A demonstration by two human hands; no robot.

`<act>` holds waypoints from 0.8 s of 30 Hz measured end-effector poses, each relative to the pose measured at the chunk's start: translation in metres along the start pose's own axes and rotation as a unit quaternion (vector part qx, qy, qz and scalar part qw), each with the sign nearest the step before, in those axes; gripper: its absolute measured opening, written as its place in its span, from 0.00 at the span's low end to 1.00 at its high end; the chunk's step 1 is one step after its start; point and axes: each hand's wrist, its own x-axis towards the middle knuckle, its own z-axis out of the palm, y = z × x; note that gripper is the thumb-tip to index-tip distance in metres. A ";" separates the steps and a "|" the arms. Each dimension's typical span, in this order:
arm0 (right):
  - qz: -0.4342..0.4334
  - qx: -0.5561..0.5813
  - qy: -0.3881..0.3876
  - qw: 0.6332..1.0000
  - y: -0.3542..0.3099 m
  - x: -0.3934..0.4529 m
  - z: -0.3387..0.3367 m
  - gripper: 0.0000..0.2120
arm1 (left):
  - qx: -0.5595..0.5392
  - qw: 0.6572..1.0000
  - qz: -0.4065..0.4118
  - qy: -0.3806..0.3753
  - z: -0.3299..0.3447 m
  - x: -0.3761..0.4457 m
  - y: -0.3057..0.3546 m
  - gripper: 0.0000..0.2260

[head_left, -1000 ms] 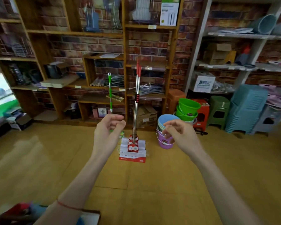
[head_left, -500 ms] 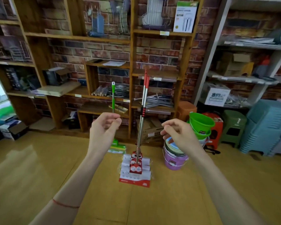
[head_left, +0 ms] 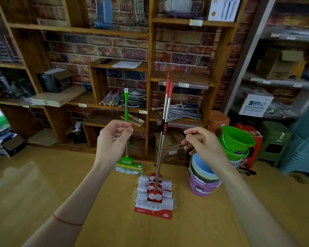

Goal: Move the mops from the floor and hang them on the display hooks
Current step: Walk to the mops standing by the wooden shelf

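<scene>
A short green-handled mop (head_left: 126, 104) stands upright against the wooden shelving, its green head (head_left: 128, 164) on the floor. To its right, red-tipped steel-handled mops (head_left: 163, 122) stand together, their heads in red and white packaging (head_left: 153, 195) on the floor. My left hand (head_left: 114, 139) is raised in front of the green handle, fingers loosely curled, and overlaps it; no grip on it shows. My right hand (head_left: 202, 145) hovers just right of the steel handles, fingers apart, holding nothing. No display hooks are clearly visible.
A stack of pastel buckets (head_left: 203, 182) sits on the floor right of the red mops, with green buckets (head_left: 237, 139) behind. Plastic stools (head_left: 275, 139) line the right wall. Wooden shelves (head_left: 150, 107) full of goods stand behind the mops. A cardboard box (head_left: 12, 145) lies at left.
The view has moved closer to the mops and shelving, which now look larger. Both hands stay raised, now level with the mop handles and a little further apart.
</scene>
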 end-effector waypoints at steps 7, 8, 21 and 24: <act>-0.019 0.005 -0.025 0.999 0.035 0.129 0.024 0.06 | 0.015 0.999 0.023 0.023 0.028 0.106 -0.047 0.03; -0.020 0.008 -0.030 0.999 0.040 0.150 0.028 0.06 | 0.019 0.999 0.024 0.029 0.032 0.123 -0.054 0.03; 0.006 0.012 -0.126 0.992 0.092 0.358 0.109 0.05 | 0.065 0.994 -0.044 0.075 0.053 0.272 -0.144 0.06; 0.016 0.003 -0.149 0.989 0.107 0.388 0.136 0.05 | 0.064 0.993 -0.065 0.080 0.051 0.298 -0.166 0.08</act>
